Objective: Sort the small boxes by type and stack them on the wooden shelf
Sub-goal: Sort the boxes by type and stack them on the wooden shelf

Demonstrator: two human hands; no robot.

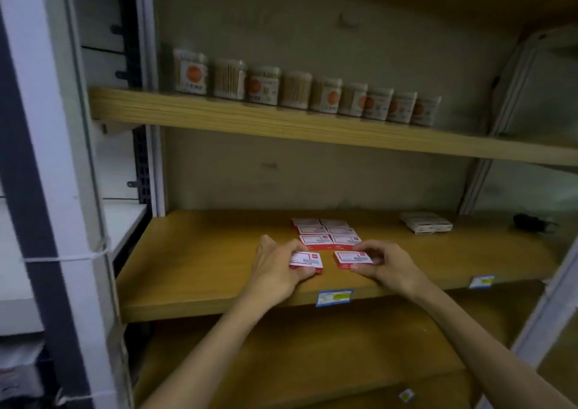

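Note:
On the middle wooden shelf [203,268] my left hand [275,268] grips a small red-and-white box [308,260], thumb at its near side and fingers over its far edge. My right hand [387,264] grips a second red-and-white box [352,258] just to the right of the first. Both boxes sit low, at or just above the board; whether they touch it I cannot tell. Behind them lie several more red-and-white boxes [325,233] in two neat columns. A stack of white boxes [427,222] rests farther right on the same shelf.
The upper wooden shelf [250,117] carries a row of clear cotton-swab tubs [297,89]. A dark object [531,222] lies at the far right of the middle shelf. Price labels [334,297] hang on the front edge. A white metal upright [37,158] stands at left.

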